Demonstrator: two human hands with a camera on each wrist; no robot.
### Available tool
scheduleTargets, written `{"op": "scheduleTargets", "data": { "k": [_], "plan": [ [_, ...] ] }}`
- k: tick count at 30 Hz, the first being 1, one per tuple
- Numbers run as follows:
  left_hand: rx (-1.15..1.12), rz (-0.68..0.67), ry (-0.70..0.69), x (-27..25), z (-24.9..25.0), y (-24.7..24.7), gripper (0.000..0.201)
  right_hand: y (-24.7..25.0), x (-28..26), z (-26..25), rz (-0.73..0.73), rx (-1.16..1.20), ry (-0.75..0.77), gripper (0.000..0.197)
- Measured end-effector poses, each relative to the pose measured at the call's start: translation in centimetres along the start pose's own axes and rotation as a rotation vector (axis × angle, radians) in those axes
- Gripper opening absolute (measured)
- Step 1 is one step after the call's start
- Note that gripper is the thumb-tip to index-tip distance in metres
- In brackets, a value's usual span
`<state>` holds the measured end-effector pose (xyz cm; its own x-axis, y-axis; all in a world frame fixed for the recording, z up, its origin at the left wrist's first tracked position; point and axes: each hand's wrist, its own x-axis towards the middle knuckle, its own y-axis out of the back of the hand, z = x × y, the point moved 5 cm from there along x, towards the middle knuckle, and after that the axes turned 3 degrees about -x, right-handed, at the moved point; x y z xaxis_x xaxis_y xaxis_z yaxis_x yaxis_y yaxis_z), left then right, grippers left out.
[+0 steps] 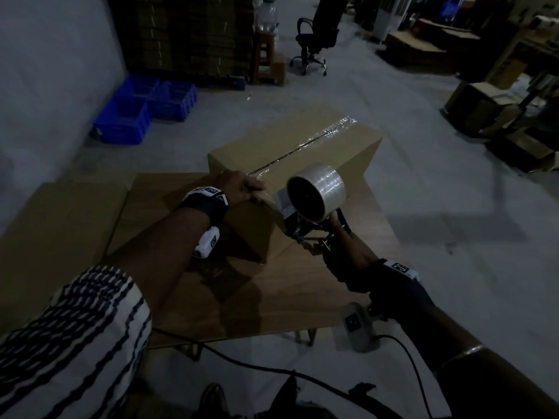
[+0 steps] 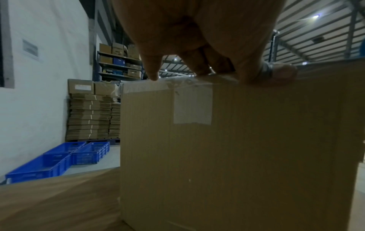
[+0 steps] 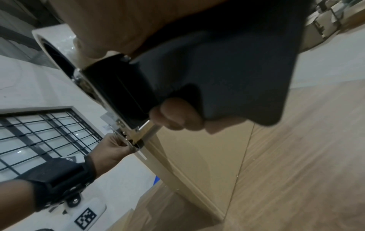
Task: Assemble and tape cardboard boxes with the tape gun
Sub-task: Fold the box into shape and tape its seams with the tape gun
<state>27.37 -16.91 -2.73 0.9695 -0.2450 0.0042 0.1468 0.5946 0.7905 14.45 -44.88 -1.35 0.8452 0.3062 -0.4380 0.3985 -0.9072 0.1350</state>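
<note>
Setting: dim warehouse, grey floor; wooden tabletop (image 1: 348,285) carrying the work.

Item 1, box (image 1: 302,152): closed carton standing on the tabletop, landmark for all entries. Clear tape (image 1: 317,137) runs along its top seam from the far edge to the near edge.

Item 2, tape gun (image 1: 311,207): at the box's near top corner, roll uppermost, head against the near face just below the top edge. Tape not yet cut, as far as can be told.

Item 3, left hand (image 1: 239,189): on the box's near top edge, left of the gun; fingers curled over the edge, pressing down the tape end.

Item 4, right hand (image 1: 341,252): nearer the person than the box, below the gun; fingers wrapped tight round the gun's handle.

Item 5, flat cardboard (image 1: 60,231): lying left of the box.

Item 6, blue crates (image 1: 142,110): on the floor, beyond and left of the box.

Handling note (judgement): the step is finishing the strip. Carry the tape a short way down the near face, keep the left fingers pinning it at the edge and clear of the blade, then tilt the gun so the teeth bite and tear cleanly. Rub the tail flat afterwards.
</note>
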Motion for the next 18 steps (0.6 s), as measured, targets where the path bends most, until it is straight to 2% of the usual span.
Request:
{"op": "scheduleTargets", "data": {
  "k": [3,7,13,15,18],
  "plan": [
    [-0.018,0.018,0.025,-0.3,0.2,0.1,0.041,0.2,0.1,0.7,0.011,0.002,0.004,0.114],
    [-0.060,0.026,0.089,-0.2,0.2,0.2,0.040,1.4,-0.5,3.1,0.039,0.032,-0.060,0.105],
    [0.080,0.016,0.167,-0.6,1.4,0.2,0.050,2.3,-0.4,5.1,0.106,0.048,-0.066,0.124],
    [0.084,0.031,0.104,-1.3,3.2,0.3,0.053,2.4,-0.2,5.5,0.110,0.065,-0.055,0.121],
    [0.146,-0.027,-0.103,-2.3,6.4,-0.8,0.051,2.2,0.0,5.9,0.095,0.111,-0.051,0.096]
  ]
}}
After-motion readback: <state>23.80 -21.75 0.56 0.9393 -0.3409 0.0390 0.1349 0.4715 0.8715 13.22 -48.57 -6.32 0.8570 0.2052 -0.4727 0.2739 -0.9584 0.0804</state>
